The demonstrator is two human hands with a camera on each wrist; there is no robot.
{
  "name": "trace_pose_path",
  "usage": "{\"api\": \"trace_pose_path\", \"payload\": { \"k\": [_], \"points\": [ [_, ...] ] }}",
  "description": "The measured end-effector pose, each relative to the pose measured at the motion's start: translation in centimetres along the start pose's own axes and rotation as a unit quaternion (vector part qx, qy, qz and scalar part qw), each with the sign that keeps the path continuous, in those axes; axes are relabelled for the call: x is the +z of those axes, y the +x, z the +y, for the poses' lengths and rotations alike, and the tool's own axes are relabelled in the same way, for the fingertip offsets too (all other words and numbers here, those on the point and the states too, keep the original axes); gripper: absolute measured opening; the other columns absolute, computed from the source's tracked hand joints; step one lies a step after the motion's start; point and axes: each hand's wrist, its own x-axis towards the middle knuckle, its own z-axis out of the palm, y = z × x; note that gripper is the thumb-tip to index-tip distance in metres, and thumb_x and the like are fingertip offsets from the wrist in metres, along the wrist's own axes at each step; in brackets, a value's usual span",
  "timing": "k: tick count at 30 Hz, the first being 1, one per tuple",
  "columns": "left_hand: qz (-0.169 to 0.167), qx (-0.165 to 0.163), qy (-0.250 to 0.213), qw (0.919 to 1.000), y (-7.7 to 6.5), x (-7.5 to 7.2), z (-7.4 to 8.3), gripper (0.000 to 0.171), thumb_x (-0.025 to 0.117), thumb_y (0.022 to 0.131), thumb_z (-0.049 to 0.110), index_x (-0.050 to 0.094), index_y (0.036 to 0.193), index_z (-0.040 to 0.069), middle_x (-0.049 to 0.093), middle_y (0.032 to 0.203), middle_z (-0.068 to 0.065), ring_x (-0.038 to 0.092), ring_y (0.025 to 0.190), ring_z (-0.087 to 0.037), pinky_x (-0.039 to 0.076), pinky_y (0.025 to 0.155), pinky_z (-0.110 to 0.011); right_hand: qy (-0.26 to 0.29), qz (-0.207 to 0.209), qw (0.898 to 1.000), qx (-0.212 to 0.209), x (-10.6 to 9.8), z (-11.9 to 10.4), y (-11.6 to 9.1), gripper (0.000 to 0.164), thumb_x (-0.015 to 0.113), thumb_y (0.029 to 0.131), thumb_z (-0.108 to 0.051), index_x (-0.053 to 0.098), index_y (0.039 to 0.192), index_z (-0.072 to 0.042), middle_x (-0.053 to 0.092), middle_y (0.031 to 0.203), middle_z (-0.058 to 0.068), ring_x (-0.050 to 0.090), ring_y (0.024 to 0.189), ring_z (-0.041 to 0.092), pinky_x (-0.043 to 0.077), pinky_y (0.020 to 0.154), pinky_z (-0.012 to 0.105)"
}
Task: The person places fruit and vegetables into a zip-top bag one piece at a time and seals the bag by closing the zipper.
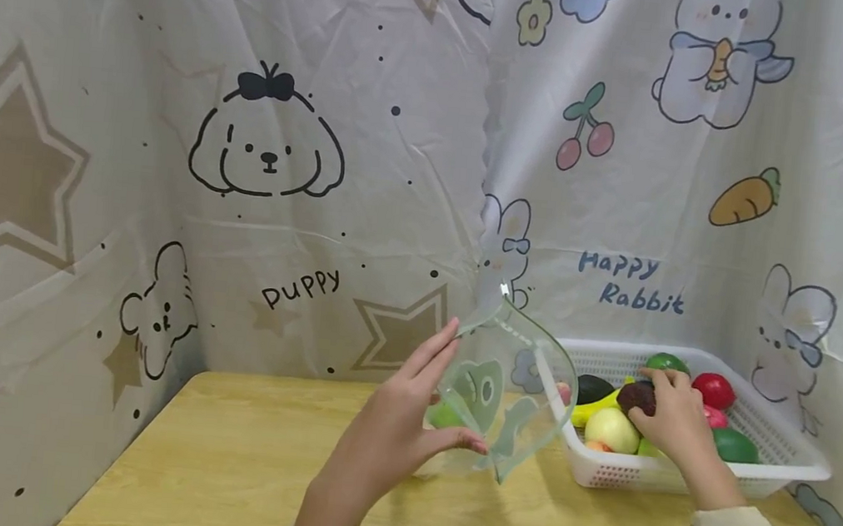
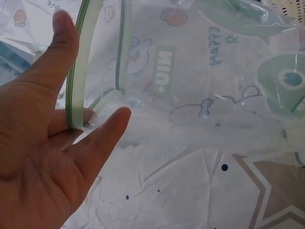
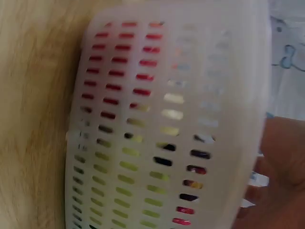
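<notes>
A clear zip bag [image 1: 523,389] with green prints and a green zip strip stands with its mouth spread wide. My left hand [image 1: 393,419] holds it by the rim, thumb and fingers far apart; in the left wrist view some fingers are curled at the zip edge [image 2: 76,71]. Something green [image 1: 444,415] shows low inside the bag. Over the white basket [image 1: 673,479] on the right, my right hand [image 1: 679,419] grips a dark brown, roundish fruit [image 1: 635,397] among the others. The basket's wall hides most of that hand in the right wrist view.
Around the right hand lie a yellow banana [image 1: 592,410], a pale round fruit [image 1: 612,430], a dark oval one [image 1: 593,390], a red one [image 1: 714,390] and green ones [image 1: 736,446]. The wooden table [image 1: 223,463] meets a printed cloth backdrop [image 1: 282,226].
</notes>
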Motion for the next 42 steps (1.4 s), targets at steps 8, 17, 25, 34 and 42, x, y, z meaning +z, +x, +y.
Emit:
{"api": "trace_pose_path", "payload": {
  "k": [8,17,25,34,42],
  "points": [
    [-0.018,-0.008,-0.051,0.9985,-0.2,-0.3,-0.2,0.101,0.076,0.063,0.043,0.025,0.147,0.022,0.012,0.158,0.011,0.049,0.12,-0.011,0.058,0.084,-0.027,-0.028,-0.084,0.996,0.005,1.5,1.7,0.9,0.063,0.069,0.076,-0.015,0.042,0.127,0.011,0.04,0.116,0.046,0.047,0.096,0.057,0.046,0.078,0.073],
    [0.017,-0.007,-0.035,0.9992,0.2,-0.1,-0.3,0.026,0.074,0.068,0.041,0.07,0.085,0.022,0.019,0.157,0.007,0.043,0.129,-0.02,0.05,0.098,-0.034,-0.003,0.004,1.0,0.027,1.5,0.7,0.0,0.06,0.068,0.079,-0.02,0.043,0.124,0.011,0.042,0.11,0.043,0.048,0.092,0.054,0.048,0.075,0.071],
    [0.068,-0.012,-0.016,0.9975,0.6,0.2,-0.3,0.024,0.074,0.068,0.042,0.061,0.066,0.022,0.036,0.151,-0.001,0.042,0.13,-0.022,0.053,0.094,-0.037,0.141,0.143,0.98,0.01,-1.9,-4.6,-2.0,0.061,0.063,0.086,-0.028,0.04,0.132,0.005,0.05,0.119,0.033,0.051,0.096,0.042,0.059,0.074,0.043],
    [0.059,-0.046,-0.014,0.9971,1.3,-0.1,0.0,0.031,0.072,0.07,0.046,0.055,0.062,0.022,0.04,0.149,-0.003,0.058,0.111,-0.022,0.05,0.067,-0.029,0.299,0.256,0.916,-0.082,-6.5,-13.6,-5.3,0.062,0.071,0.078,-0.004,0.046,0.133,-0.013,0.052,0.129,0.007,0.055,0.107,0.005,0.044,0.083,0.001],
    [0.05,-0.049,-0.009,0.9975,1.2,-0.2,0.3,0.029,0.071,0.072,0.047,0.056,0.063,0.024,0.036,0.151,-0.001,0.036,0.047,-0.006,0.04,0.046,-0.022,0.302,0.261,0.896,-0.193,-7.0,-16.7,-7.0,0.073,0.076,0.066,0.01,0.049,0.131,-0.007,0.053,0.125,0.011,0.054,0.112,0.014,0.045,0.091,0.008]
  ]
}}
